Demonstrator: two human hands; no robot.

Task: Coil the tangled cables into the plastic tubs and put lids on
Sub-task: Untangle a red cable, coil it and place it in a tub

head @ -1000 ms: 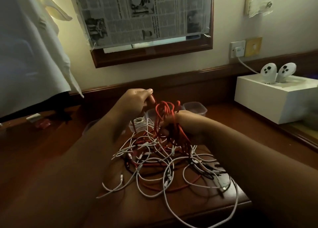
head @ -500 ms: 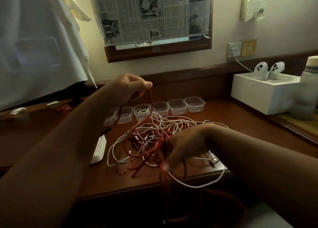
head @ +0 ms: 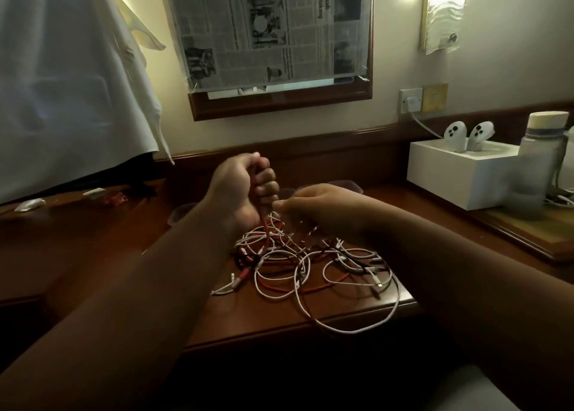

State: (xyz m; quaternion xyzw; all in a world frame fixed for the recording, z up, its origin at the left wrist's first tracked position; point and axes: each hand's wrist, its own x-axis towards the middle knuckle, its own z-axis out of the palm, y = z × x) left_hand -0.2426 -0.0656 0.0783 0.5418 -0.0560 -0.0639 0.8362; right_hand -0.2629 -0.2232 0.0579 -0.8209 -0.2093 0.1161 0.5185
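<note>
Left hand (head: 240, 187): fisted around a red cable (head: 264, 221), lifted above the pile (head: 310, 264).
Right hand (head: 313, 207): blurred; grip cannot be told.
Pile: on the bench (head: 93, 255), before the tubs (head: 183, 215).
Risk: knots could be tightened by pulling.
</note>
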